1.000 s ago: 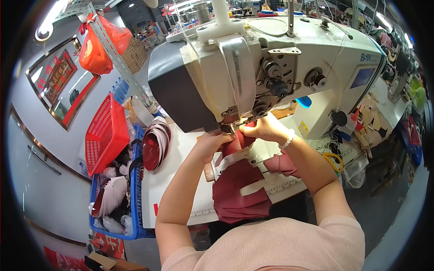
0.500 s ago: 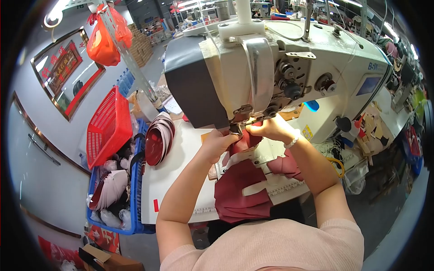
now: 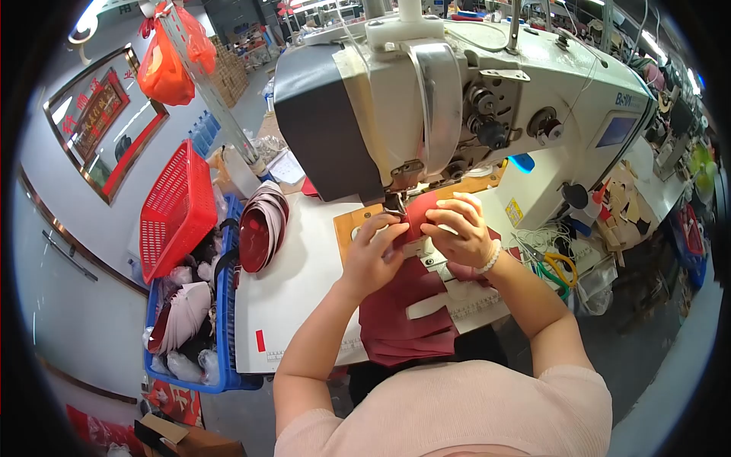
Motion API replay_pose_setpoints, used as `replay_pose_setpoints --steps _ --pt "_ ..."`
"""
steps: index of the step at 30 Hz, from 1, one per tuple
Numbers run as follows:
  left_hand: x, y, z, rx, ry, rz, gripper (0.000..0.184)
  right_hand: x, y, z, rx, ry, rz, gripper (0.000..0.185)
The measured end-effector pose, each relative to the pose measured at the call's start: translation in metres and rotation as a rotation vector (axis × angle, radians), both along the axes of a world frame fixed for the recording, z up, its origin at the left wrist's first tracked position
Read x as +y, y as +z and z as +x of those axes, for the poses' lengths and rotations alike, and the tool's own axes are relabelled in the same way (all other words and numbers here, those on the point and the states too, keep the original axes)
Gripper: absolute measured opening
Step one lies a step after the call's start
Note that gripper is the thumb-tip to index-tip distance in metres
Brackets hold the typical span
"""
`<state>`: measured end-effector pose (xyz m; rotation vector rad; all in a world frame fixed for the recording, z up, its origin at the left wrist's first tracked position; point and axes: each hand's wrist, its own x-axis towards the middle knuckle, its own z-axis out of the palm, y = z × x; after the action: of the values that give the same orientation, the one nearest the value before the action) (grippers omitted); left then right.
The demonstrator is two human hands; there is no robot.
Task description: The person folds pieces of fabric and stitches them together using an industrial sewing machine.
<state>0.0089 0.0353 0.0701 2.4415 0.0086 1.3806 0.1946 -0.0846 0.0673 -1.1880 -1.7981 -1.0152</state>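
Note:
A red leather-like piece [image 3: 421, 212] lies under the presser foot of the sewing machine [image 3: 396, 202], lit by a lamp. My left hand [image 3: 371, 255] is at the left of the needle, thumb and fingers closed on the near left edge of that piece. My right hand [image 3: 461, 232] grips its right side with curled fingers; the exact fingertip contact is partly hidden. Close to my body, a stack of dark red cut pieces [image 3: 407, 331] hangs over the table's front edge. More dark red pieces lie partly hidden beneath my right wrist.
Curved red-and-white pieces [image 3: 263, 228] stand on the table's left. Beside it are a blue crate [image 3: 228, 305] with wrapped bundles and a red basket [image 3: 179, 213]. Scissors with orange and green handles [image 3: 562, 270] lie at the right near tangled thread.
Both hands have come nearer to my body, and the right hand's fingers are now raised and curled. More of the red piece shows by the presser foot. The view has shifted slightly.

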Motion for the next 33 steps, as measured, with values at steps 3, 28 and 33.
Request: replay_pose_setpoints --steps 3,28,33 --pt "0.005 0.007 -0.001 -0.073 -0.044 -0.099 0.031 -0.005 0.008 -0.003 -0.041 -0.026 0.018 0.026" --pt "0.022 -0.029 0.021 -0.209 0.299 -0.193 0.028 0.006 0.044 -0.002 0.031 -0.122 -0.233 0.034" --pt "0.063 -0.079 0.005 0.175 0.284 -0.684 0.04 0.003 0.046 -0.001 -0.041 -0.137 -0.246 0.025"
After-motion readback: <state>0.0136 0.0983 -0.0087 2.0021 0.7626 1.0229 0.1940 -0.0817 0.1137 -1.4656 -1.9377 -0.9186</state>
